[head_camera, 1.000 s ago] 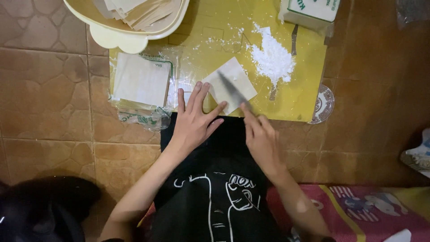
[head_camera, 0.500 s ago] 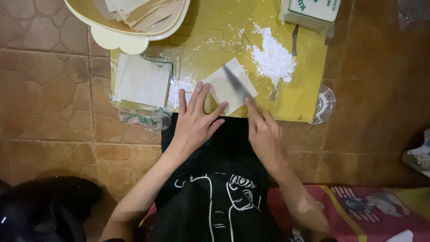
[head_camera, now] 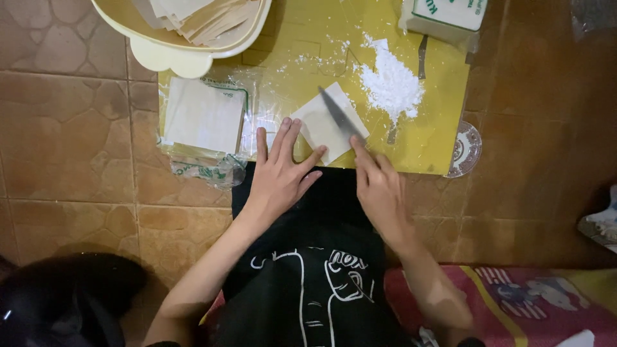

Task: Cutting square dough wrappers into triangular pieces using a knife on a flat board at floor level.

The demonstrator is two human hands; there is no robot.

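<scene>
Wrapper point(head_camera: 321, 128) at mat edge point(head_camera: 424, 168), knife point(head_camera: 340, 119) across

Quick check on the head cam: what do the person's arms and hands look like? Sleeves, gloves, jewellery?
Both arms are bare from the lower frame edge to the fingers, with no sleeves showing. The left hand and right hand wear no gloves, and no rings, watch or bracelets are visible. Fingernails look short and unpainted.

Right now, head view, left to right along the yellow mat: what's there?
Wrapper stack in plastic → left hand → square wrapper → knife in right hand → flour pile → small patterned dish.
</scene>
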